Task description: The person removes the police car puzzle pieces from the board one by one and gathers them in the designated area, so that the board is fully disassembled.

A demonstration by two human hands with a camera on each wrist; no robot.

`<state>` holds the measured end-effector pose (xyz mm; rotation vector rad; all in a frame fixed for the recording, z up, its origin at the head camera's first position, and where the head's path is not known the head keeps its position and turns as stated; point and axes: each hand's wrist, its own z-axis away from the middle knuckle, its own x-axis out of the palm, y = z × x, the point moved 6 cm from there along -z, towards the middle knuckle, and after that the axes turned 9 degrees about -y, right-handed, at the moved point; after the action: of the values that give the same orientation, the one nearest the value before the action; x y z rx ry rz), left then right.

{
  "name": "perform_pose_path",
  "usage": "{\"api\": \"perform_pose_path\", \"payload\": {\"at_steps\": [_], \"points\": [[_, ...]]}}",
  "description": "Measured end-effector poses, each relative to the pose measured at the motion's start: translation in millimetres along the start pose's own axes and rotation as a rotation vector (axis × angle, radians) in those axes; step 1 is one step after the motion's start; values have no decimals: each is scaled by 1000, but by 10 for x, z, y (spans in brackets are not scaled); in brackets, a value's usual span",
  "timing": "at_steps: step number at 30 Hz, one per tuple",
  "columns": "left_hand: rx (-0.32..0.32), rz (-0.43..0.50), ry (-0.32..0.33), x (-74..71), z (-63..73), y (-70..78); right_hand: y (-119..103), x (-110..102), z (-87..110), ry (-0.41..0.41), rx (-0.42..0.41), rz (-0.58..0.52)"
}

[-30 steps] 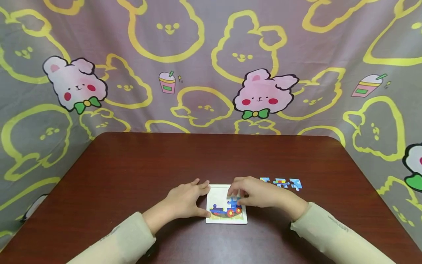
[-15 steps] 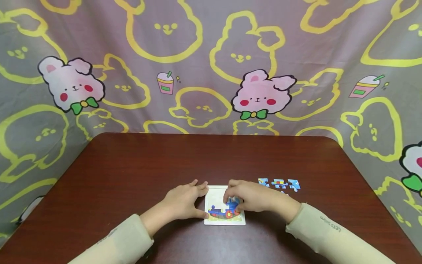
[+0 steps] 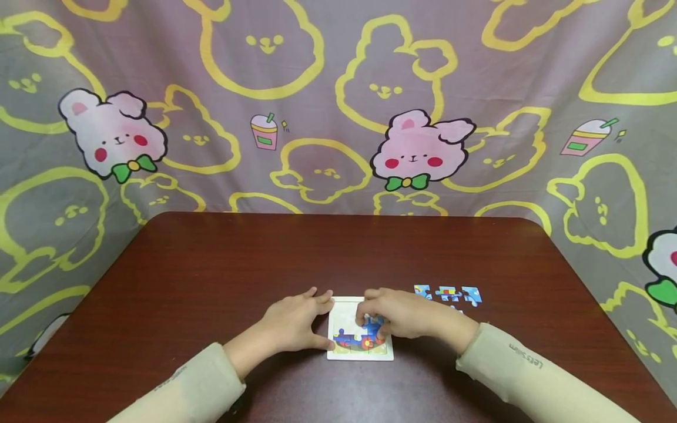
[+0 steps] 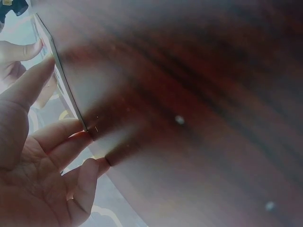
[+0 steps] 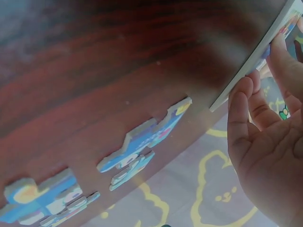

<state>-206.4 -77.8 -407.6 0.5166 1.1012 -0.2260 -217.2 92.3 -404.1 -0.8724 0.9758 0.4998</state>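
On the dark red-brown wooden table [image 3: 254, 252], the white square puzzle tray [image 3: 359, 356] is placed well short of the far edge. Its near part is filled by flat interlocked jigsaw pieces printed with a blue-and-red train [image 3: 353, 342]; bare white is left toward the far-left corner. The tray's left edge is bordered by the spread left hand [image 3: 293, 322], thumb at the near-left corner, nothing clasped. Should that light contact be eased, the tray could be skidded across the smooth top by pressure from the right. By the curled right hand [image 3: 399, 312], poised over the tray's right side, a seated piece could be levered up or a tab jammed if pressure is applied off-centre. Beside the tray's far-right corner, the loose light-blue jigsaw pieces [image 3: 471, 295] could be scattered by a low sweep of the right wrist.

Whether a piece is pinched in the right hand cannot be told: the contact is masked by the fingers. The far-right corner is covered too, and one loose piece is mostly concealed behind the wrist. In the left wrist view, the tray is seen nearly edge-on, its picture unreadable.
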Motion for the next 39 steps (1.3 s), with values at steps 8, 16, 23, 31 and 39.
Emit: {"api": "perform_pose_path", "payload": {"at_steps": [8,16,23,31,39], "points": [[1,2,6,10,-3,-3,6,17,8,13,4,14],[-2,-6,14,18,-16,-16,28,27,2,28,-5,8],[0,-8,11,24,-25,-17,34,40,6,34,-13,9],[6,-8,16,26,-20,-11,52,49,0,35,-25,-15],[9,-7,20,17,-9,-7,69,50,-11,18,-35,-40]]}}
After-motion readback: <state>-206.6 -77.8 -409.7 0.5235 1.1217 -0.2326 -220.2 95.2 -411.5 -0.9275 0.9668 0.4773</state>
